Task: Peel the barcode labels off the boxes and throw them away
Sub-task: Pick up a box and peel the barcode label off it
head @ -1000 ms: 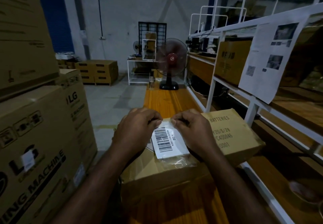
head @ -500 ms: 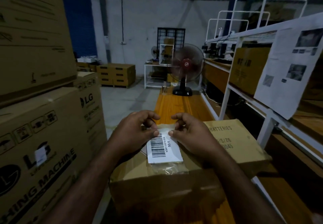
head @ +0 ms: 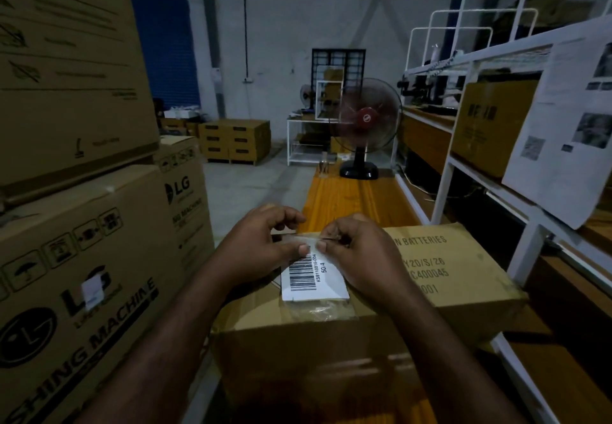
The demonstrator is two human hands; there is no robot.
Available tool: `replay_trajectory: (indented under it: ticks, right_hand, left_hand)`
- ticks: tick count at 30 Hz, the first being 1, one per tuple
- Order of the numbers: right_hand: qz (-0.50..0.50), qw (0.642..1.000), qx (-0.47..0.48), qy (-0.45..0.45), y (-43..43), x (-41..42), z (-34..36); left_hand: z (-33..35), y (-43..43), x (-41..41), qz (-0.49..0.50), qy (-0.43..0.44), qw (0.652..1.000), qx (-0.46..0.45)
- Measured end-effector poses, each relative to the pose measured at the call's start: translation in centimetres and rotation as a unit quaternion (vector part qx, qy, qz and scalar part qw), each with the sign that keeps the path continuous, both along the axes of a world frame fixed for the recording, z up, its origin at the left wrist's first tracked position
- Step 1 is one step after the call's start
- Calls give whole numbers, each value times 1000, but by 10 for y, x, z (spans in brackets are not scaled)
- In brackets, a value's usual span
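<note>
While the battery box (head: 457, 278) sits on the orange bench (head: 347, 198), left hand (head: 261, 245) and right hand (head: 361, 251) pinch the barcode label's (head: 313, 278) far edge with curled fingers.

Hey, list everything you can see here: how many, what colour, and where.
battery box: one, brown, on the bench
barcode label: one, white, on top of the battery box
bench: one, orange, running to the fan
big boxes: three, brown, stacked at left
fan: one, black, bench's far end
rack: one, white, at right
shelf box: one, brown, on the rack
printed sheet: one, white, hanging on the rack
small boxes: one stack, brown, by the far wall
left hand: one, pinching the label's top edge
right hand: one, pinching the label's top edge
</note>
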State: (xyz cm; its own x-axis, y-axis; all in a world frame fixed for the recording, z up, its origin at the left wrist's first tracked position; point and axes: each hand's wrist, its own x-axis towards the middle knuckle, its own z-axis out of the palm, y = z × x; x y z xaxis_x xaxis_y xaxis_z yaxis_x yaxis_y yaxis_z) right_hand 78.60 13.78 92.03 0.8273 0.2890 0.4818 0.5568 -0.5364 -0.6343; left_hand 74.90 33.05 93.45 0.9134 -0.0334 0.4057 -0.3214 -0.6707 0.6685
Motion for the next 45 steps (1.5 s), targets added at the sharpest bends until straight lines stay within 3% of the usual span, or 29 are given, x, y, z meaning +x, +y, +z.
replay_trajectory:
  ticks: [2,7,14,23,27,32,41,45]
  right_hand:
    - [26,999,35,28,-1,1,1]
    - [65,993,72,75,-2,1,2]
    - [97,986,28,132,-9,1,10]
    - [69,996,-16,61,-5,-1,6]
    - [83,993,3,84,-5,-1,9]
    - [106,991,14,80,-4,2,14]
    - [132,979,56,143,-10,-3,20]
    - [126,983,-56,121,-17,-1,25]
  left_hand:
    - [3,-2,2,-2,25,999,22]
    - [5,-1,1,-46,55,996,-55]
    - [9,-1,-5,-54,26,997,-52]
    - [18,-4,-9,-48,80,991,-95]
    - [22,-6,-17,-13,130,989,-70]
    - [2,-13,-21,79,59,992,77]
    - [-4,-17,-29,78,6,996,34]
    - [-4,-20,-33,67,-13,997,23]
